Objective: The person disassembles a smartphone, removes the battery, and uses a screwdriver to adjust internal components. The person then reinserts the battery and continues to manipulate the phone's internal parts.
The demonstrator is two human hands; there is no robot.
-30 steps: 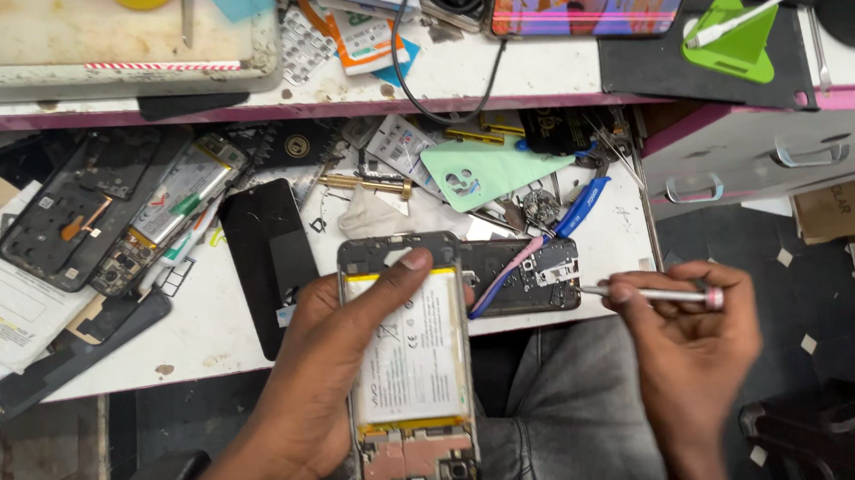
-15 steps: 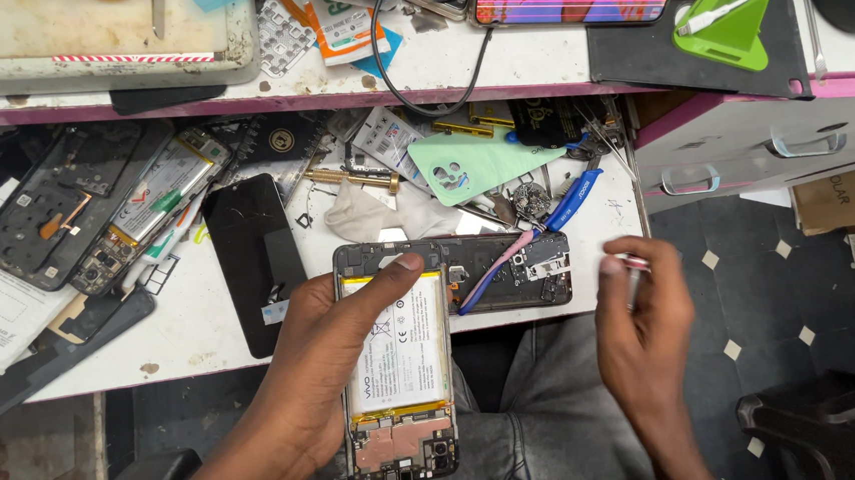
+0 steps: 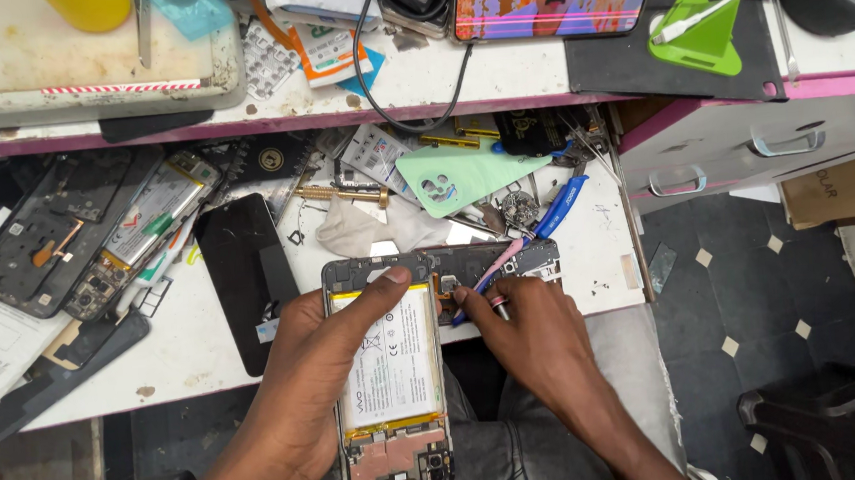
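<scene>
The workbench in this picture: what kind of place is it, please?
Most likely a phone repair bench. The left hand holds an opened phone with its battery bare, the right hand works with a thin tool, and a stripped phone frame lies nearby.

The opened phone [image 3: 389,383] lies back-up, its length running away from the desk [image 3: 195,356] edge, white battery exposed, circuit board at its near end. Just right of its top, a thin tool [image 3: 491,281] tilts.

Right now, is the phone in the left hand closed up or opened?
Opened: the phone in the left hand has no back cover, with battery and circuit board exposed.
</scene>
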